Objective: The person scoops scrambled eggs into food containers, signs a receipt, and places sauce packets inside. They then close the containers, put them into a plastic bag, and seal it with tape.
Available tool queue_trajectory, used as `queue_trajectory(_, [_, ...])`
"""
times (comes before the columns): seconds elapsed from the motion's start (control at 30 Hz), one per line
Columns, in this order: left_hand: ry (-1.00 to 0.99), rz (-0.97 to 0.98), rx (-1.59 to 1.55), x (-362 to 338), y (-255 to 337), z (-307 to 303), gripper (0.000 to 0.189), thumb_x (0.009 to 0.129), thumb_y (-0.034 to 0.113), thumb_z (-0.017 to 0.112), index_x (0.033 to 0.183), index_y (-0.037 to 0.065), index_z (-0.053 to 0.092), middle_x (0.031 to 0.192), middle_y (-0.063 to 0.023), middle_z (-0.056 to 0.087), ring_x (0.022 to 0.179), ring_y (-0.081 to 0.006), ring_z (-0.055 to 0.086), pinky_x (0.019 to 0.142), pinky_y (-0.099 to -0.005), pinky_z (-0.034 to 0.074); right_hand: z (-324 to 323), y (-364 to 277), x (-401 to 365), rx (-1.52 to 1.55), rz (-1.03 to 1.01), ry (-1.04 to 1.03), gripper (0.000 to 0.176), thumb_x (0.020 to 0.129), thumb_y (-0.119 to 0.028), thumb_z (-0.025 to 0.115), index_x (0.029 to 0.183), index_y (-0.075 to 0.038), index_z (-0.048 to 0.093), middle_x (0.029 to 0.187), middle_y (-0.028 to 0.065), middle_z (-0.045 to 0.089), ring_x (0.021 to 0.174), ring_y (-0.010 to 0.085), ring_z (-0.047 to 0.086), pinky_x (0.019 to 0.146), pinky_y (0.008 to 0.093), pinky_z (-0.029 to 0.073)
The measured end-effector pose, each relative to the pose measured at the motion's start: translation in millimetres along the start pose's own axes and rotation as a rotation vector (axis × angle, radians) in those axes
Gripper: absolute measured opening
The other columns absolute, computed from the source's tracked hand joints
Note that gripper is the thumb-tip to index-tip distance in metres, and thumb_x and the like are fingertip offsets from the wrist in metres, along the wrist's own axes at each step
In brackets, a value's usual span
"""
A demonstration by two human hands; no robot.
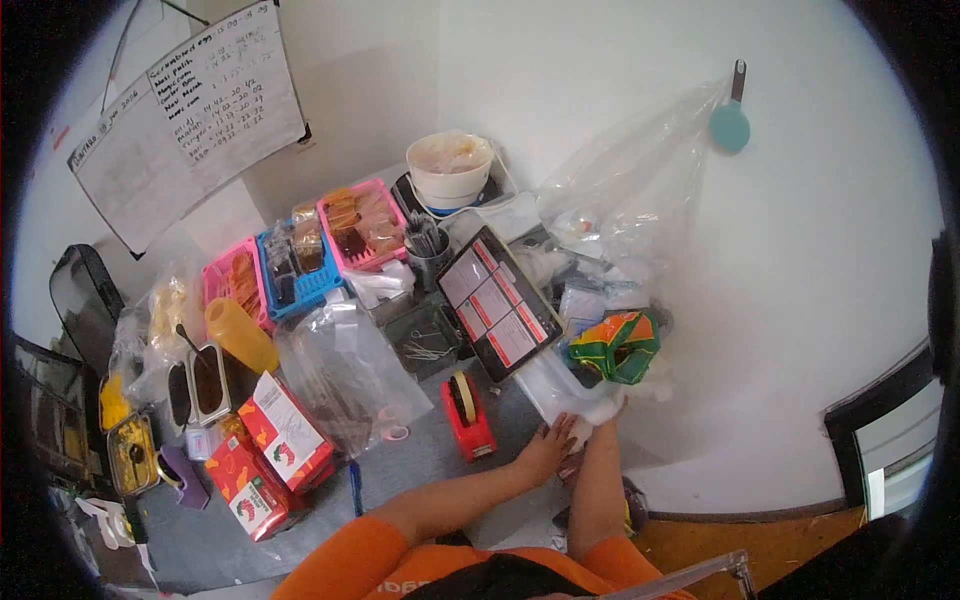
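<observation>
My left hand (548,450) lies at the right end of the table, its fingers stretched out against some white plastic (580,430). Close beside it, my right hand (609,418) reaches into the same spot, and its fingers are hidden by the plastic. Just beyond both hands is a clear plastic container (560,390). A green and orange packet (616,347) sits above the right hand among crumpled plastic bags. To the left of the container leans a tablet (500,305) showing red and white panels.
A red tape dispenser (467,418) stands left of my hands. Behind it are a wire-filled dark bin (422,335), a cup of cutlery (428,250) and a white tub (449,170). Red-and-white boxes (285,430) and colored baskets (300,255) occupy the left. A large clear bag (640,170) hangs on the wall.
</observation>
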State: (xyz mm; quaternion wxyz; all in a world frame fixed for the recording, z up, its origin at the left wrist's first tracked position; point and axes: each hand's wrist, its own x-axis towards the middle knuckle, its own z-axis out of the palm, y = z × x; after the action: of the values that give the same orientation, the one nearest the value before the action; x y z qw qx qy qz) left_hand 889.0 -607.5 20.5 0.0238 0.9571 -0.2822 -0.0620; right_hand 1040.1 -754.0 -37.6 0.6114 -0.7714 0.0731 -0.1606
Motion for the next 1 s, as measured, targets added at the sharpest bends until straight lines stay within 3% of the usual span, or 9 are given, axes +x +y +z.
queue_trajectory(0.6, [-0.019, -0.022, -0.042, 4.3, 1.0, 15.2, 0.064, 0.078, 0.022, 0.055, 0.136, 0.009, 0.032, 0.146, -0.0192, 0.016, 0.135, -0.0377, 0.013, 0.099, -0.0526, 0.033, -32.1, -61.1, -33.7, 0.855, 0.338, 0.395, 0.024, 0.091, -0.029, 0.045, 0.096, -0.007, 0.054, 0.087, 0.0061, 0.057, 0.081, 0.0231, 0.056, 0.074, 0.0423, 0.047])
queue_trajectory(0.73, [-0.050, -0.058, -0.011, 13.1, 2.1, 22.9, 0.058, 0.082, 0.024, 0.051, 0.136, 0.011, 0.034, 0.145, -0.0168, 0.019, 0.135, -0.0364, 0.013, 0.096, -0.0537, 0.035, -92.6, -53.1, -51.5, 1.043, 0.400, 0.493, 0.024, 0.092, -0.030, 0.044, 0.095, -0.008, 0.054, 0.085, 0.0045, 0.056, 0.079, 0.0221, 0.056, 0.073, 0.0420, 0.048])
queue_trajectory(0.77, [-0.044, -0.060, -0.027, 15.2, 2.2, 26.0, 0.062, 0.080, 0.023, 0.055, 0.136, 0.009, 0.033, 0.145, -0.0173, 0.018, 0.135, -0.0375, 0.013, 0.098, -0.0518, 0.035, -109.9, -122.9, -70.4, 0.804, 0.152, 0.469, 0.019, 0.092, -0.028, 0.045, 0.084, -0.011, 0.050, 0.078, 0.0000, 0.049, 0.069, 0.0149, 0.048, 0.063, 0.0334, 0.044])
queue_trajectory(0.83, [-0.046, -0.031, -0.054, 6.9, 0.5, 3.2, 0.057, 0.082, 0.025, 0.053, 0.133, 0.008, 0.037, 0.143, -0.0176, 0.025, 0.133, -0.0362, 0.020, 0.097, -0.0496, 0.036, -131.8, -224.1, -97.5, 0.739, -0.100, 0.631, 0.025, 0.093, -0.030, 0.044, 0.089, -0.006, 0.051, 0.084, 0.0027, 0.050, 0.075, 0.0151, 0.048, 0.069, 0.0307, 0.043])
queue_trajectory(0.87, [-0.052, -0.004, -0.077, 0.6, -2.6, -12.8, 0.052, 0.083, 0.027, 0.052, 0.131, 0.007, 0.040, 0.140, -0.0179, 0.032, 0.130, -0.0349, 0.027, 0.096, -0.0474, 0.038, -141.4, -254.5, -109.0, 0.665, -0.007, 0.631, 0.049, 0.093, -0.035, 0.044, 0.120, 0.006, 0.040, 0.115, 0.0172, 0.046, 0.105, 0.0276, 0.048, 0.093, 0.0407, 0.038])
queue_trajectory(0.9, [-0.050, 0.006, -0.075, -1.6, -9.2, -30.6, 0.052, 0.083, 0.027, 0.052, 0.131, 0.007, 0.040, 0.140, -0.0179, 0.032, 0.130, -0.0349, 0.027, 0.096, -0.0474, 0.038, -140.7, -262.2, -123.3, 0.610, -0.053, 0.662, 0.043, 0.093, -0.031, 0.044, 0.116, 0.006, 0.043, 0.110, 0.0148, 0.049, 0.100, 0.0241, 0.050, 0.088, 0.0361, 0.041])
queue_trajectory(0.93, [-0.277, 0.008, -0.474, -1.6, -18.9, -51.1, 0.049, 0.086, 0.031, 0.049, 0.127, 0.005, 0.044, 0.133, -0.0169, 0.040, 0.124, -0.0315, 0.036, 0.095, -0.0449, 0.039, -138.7, -266.8, -135.4, 0.558, -0.105, 0.690, 0.037, 0.094, -0.027, 0.044, 0.112, 0.005, 0.047, 0.105, 0.0124, 0.052, 0.094, 0.0205, 0.052, 0.083, 0.0315, 0.043])
queue_trajectory(0.97, [-0.501, 0.010, -0.870, -5.0, -26.3, -63.1, 0.048, 0.088, 0.036, 0.046, 0.124, 0.003, 0.047, 0.127, -0.0158, 0.048, 0.118, -0.0281, 0.045, 0.094, -0.0425, 0.039, -146.5, -246.1, -155.2, 0.604, -0.286, 0.509, 0.040, 0.093, -0.027, 0.045, 0.117, 0.006, 0.044, 0.113, 0.0143, 0.050, 0.101, 0.0241, 0.051, 0.090, 0.0339, 0.040])
queue_trajectory(1.0, [-0.438, 0.048, -1.226, -19.3, -33.1, -53.0, 0.052, 0.089, 0.043, 0.042, 0.121, 0.002, 0.049, 0.122, -0.0141, 0.052, 0.112, -0.0250, 0.049, 0.094, -0.0410, 0.038, -152.9, -225.6, -174.6, 0.641, -0.461, 0.322, 0.044, 0.093, -0.027, 0.045, 0.123, 0.006, 0.041, 0.120, 0.0161, 0.048, 0.109, 0.0277, 0.049, 0.097, 0.0363, 0.037])
